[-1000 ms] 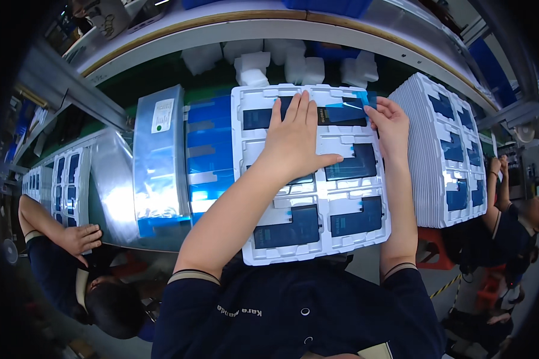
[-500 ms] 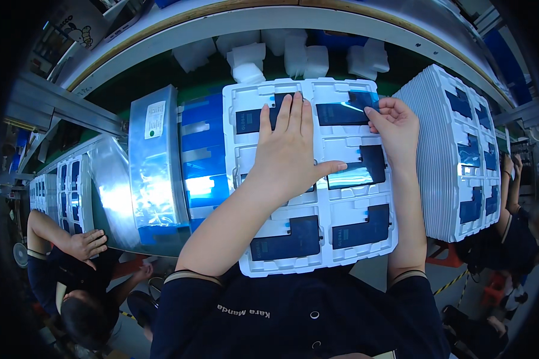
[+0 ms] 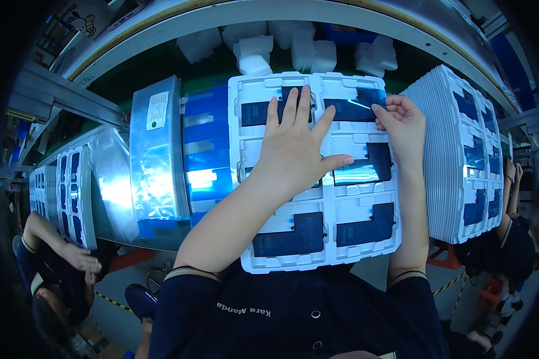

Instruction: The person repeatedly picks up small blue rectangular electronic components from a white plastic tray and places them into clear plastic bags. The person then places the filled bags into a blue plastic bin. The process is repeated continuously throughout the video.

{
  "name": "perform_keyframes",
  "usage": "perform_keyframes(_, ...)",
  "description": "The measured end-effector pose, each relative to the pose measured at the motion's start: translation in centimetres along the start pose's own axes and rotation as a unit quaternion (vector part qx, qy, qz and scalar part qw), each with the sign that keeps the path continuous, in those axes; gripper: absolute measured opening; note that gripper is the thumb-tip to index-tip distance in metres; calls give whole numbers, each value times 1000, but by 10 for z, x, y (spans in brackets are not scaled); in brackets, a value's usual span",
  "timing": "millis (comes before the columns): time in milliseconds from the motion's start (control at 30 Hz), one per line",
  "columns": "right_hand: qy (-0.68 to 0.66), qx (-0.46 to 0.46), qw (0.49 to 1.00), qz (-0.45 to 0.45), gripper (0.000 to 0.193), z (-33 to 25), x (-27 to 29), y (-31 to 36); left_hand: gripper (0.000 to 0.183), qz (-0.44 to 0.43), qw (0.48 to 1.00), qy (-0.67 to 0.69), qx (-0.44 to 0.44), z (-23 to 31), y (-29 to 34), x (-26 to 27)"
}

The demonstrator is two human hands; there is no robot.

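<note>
Glossy blue film [image 3: 377,96], pinched in right fingers [image 3: 382,113], overlaps an L-shaped slab [image 3: 349,112]; left fingers [image 3: 303,106] spread.

1. The white tray [image 3: 317,262] was moulded plastic, its open side up; six compartments stood in two columns and three rows, each with a dark, flat, L-shaped pack.
2. The upper right pack [image 3: 346,111] lay flat in its compartment; blue film [image 3: 374,96], glossy and see-through, showed at its right part, a pale streak of glare below.
3. The upper left pack [image 3: 254,113] was partly covered; the middle left pack [image 3: 312,189] was mostly hidden.
4. The middle right pack [image 3: 375,157] caught a bright reflection along its lower part.
5. The lower left pack [image 3: 287,240] and lower right pack [image 3: 365,230] lay flat, fully visible; both bore faint pale print.
</note>
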State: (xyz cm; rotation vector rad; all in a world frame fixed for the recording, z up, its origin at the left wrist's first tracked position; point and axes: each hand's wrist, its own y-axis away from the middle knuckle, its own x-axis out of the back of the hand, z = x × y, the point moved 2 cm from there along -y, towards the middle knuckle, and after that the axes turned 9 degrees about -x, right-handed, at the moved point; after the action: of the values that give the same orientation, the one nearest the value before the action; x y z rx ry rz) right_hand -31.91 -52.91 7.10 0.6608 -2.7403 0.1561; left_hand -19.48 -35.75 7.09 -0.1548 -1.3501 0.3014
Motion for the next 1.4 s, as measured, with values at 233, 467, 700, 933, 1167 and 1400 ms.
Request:
perform_keyframes(233, 24, 69, 997, -17, 20, 5, -3, -4, 80, 43, 999, 6, -11, -2, 3, 4)
perform_keyframes(467, 307, 233, 921, 54, 58, 1, 18, 0, 80, 4, 998, 60, 7, -3, 3, 0)
perform_keyframes(700, 206, -99, 963, -140, 39, 55, 77, 105, 80, 134, 981, 130, 43, -5, 106, 52)
perform_keyframes(933, 91, -62, 994, -3, 43, 65, 82, 211, 78, 112, 913, 352, 175, 29, 190, 29)
perform_keyframes(1167, 19, -87, 996, 5, 40, 12, 72, 207, 66, 209, 850, 445, 188, 29, 179, 15)
perform_keyframes(1400, -386, -61, 920, 3, 50, -16, 63, 214, 56, 233, 718, 618, 219, 34, 175, 37)
